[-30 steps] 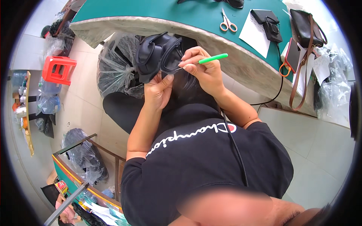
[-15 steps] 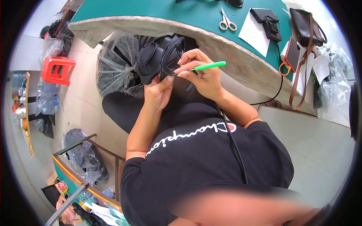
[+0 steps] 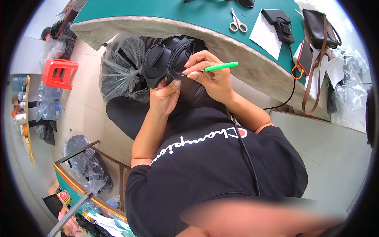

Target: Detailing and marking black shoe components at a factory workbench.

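A black padded piece (image 3: 156, 59) with raised oval panels and piped edges is in front of me, below the table edge. My left hand (image 3: 164, 95) pinches its lower edge between thumb and fingers. In my right hand (image 3: 211, 77) is an awl-like tool with a bright green handle (image 3: 222, 66) and a thin metal shaft. The tool points left and its tip meets the piece's edge near my left thumb. Whether the tip goes into the material is too small to tell.
The green table (image 3: 189, 14) holds scissors (image 3: 238, 21), a black device (image 3: 281, 25) on paper, a phone (image 3: 304, 57) and a dark bag (image 3: 320, 29). A clear plastic sack (image 3: 122, 69) with black contents stands at left, a red stool (image 3: 60, 74) beyond. Another person (image 3: 68, 225) is at lower left.
Almost nothing differs. My right hand and the green tool have shifted very slightly, with the handle a little higher. My left hand keeps its grip. The other person's arm has moved.
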A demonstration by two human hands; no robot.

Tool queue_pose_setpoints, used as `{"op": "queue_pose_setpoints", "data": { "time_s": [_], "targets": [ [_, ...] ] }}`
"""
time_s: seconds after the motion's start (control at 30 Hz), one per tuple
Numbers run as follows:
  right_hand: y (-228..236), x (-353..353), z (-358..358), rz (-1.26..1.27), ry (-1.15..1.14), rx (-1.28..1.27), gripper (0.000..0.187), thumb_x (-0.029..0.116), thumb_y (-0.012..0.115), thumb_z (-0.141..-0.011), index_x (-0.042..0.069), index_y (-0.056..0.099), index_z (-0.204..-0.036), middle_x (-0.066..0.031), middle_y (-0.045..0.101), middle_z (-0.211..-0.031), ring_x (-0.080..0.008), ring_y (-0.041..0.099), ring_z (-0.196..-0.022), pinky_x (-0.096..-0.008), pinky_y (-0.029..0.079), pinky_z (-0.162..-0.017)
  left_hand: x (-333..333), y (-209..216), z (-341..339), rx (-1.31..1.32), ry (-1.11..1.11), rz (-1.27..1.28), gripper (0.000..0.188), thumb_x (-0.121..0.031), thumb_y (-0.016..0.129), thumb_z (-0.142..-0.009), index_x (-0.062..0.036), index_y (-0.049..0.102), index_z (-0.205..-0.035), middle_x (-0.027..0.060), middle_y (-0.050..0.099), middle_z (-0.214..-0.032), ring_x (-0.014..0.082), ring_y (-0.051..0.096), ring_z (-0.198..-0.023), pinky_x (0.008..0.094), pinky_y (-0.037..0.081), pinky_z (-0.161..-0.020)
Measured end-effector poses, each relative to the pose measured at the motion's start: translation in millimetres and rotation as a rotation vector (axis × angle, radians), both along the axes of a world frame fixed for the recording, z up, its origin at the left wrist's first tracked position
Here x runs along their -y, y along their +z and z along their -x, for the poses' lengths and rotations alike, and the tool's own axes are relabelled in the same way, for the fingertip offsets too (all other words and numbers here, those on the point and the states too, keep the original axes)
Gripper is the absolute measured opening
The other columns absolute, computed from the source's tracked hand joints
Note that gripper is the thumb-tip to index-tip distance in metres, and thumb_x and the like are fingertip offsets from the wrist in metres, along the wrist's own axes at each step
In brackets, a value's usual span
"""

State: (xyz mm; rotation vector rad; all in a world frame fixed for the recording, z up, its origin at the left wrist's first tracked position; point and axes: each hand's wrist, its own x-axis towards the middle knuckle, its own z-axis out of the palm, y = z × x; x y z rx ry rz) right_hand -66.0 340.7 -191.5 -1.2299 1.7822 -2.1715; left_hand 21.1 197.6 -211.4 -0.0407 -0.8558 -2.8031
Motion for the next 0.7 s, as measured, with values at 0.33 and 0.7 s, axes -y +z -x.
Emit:
{"op": "queue_pose_setpoints", "data": {
  "time_s": [0.33, 0.7],
  "targets": [
    [12, -4, 34, 0.036, -0.549, -0.990, 0.020, 0.007, 0.073, -0.073, 0.003, 0.067, -0.091, -0.0120, 0.068, -0.092, -0.0248, 0.066, -0.084, -0.0338, 0.055, -0.073, 4, 2, 0, 0.008, -0.033, 0.008, 0.056, 0.017, 0.054, -0.079, -0.0029, 0.046, -0.130, 0.0122, 0.054, -0.126, 0.0207, 0.054, -0.115, 0.0317, 0.043, -0.099],
    [56, -189, 131, 0.123, -1.666, -0.912, 0.018, 0.007, 0.056, -0.092, -0.003, 0.060, -0.078, -0.0151, 0.069, -0.073, -0.0200, 0.068, -0.062, -0.0281, 0.056, -0.059, 72, -30, 6, -0.196, -0.049, -0.265, 0.040, 0.011, 0.046, -0.088, 0.0080, 0.044, -0.128, 0.0183, 0.050, -0.131, 0.0266, 0.046, -0.125, 0.0403, 0.033, -0.111]
  ]
}}
